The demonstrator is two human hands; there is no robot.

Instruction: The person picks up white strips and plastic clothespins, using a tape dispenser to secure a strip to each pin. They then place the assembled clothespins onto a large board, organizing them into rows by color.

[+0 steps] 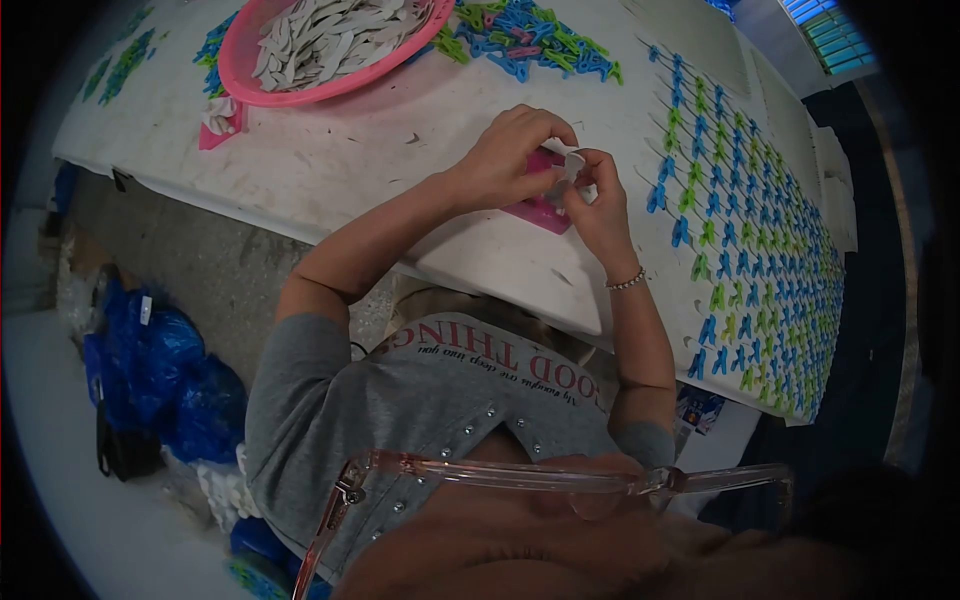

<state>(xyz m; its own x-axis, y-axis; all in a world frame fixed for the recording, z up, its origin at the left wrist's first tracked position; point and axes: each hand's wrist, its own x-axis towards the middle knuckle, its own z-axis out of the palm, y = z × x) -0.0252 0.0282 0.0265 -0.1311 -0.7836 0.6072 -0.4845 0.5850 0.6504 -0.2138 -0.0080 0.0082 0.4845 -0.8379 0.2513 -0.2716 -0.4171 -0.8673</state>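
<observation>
Above the white table [340, 170], my left hand [515, 155] and my right hand [605, 210] meet over a bright pink holder [545, 214]. Between my fingertips is a thin white curved piece [574, 166]; its exact kind does not show. The fingers of both hands are pinched around it. Part of the pink holder is covered by my left hand. A beaded bracelet [627, 280] circles my right wrist.
A pink basket [335, 96] full of flat whitish pieces stands at the far left, near a small pink holder [208, 138]. Blue and green clips [520, 40] lie piled behind. Rows of clips [740, 240] with thin curved strips cover the right side. Blue bags [170, 360] sit lower left.
</observation>
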